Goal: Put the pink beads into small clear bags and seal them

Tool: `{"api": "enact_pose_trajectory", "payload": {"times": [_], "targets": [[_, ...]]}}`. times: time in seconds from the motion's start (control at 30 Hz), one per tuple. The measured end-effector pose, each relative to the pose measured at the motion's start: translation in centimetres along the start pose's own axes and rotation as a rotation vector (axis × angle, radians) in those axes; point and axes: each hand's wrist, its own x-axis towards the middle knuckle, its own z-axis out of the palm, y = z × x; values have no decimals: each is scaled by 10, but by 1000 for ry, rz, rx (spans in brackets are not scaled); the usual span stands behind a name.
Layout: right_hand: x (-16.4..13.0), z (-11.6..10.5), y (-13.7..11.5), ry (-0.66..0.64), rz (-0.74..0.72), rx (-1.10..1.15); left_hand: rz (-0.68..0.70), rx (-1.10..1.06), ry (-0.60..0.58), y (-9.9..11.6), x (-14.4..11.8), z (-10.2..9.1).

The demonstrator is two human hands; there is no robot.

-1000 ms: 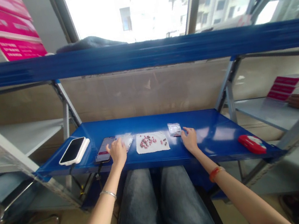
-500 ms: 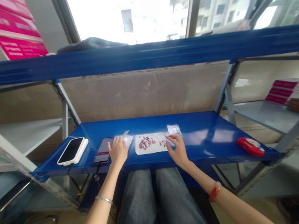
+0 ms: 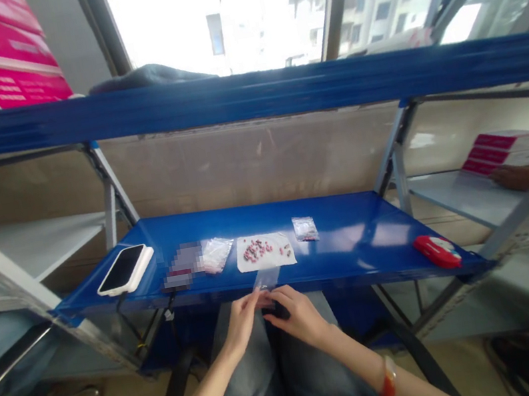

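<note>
Over the table's front edge, my left hand (image 3: 242,318) and my right hand (image 3: 300,311) meet with fingers closed on a small clear plastic bag (image 3: 268,277). Its far end points toward a white sheet (image 3: 245,267), on which small pink and dark pieces (image 3: 256,250) lie, with a few set apart at the sheet's right. To the left is a pile of clear plastic bags (image 3: 217,253). A small clear packet (image 3: 305,228), its contents too small to make out, rests right of the sheet.
The blue table (image 3: 352,237) also carries a white-edged phone (image 3: 125,270), a partly blurred-out flat device (image 3: 182,266) and a red object (image 3: 438,251). A blue shelf beam (image 3: 248,98) crosses above. Another person's hand (image 3: 517,176) is at a neighbouring shelf on the right.
My left hand has left the bag pile and my right hand the packet's side. Both have come together nearer my lap, now with a clear plastic bag between them.
</note>
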Motion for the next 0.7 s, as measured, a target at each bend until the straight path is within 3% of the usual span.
{"api": "enact_pose_trajectory", "payload": {"times": [0.17,0.3,0.43,0.5,0.63,0.7], "targets": [[-13,16,6,-106,177,-41,-326,-257,-145,-17,9,-9],[-18,33,10,-185,317,119,-405,-126,-186,-26,11,-15],[-19,44,16,-229,618,483,-283,164,-251,-26,10,-17],[-16,43,19,-272,755,717,-167,323,-209,-24,9,-16],[-8,30,20,-271,794,1013,167,576,20,-19,5,-14],[-4,23,18,-225,778,1061,226,620,62,-16,3,-14]]}}
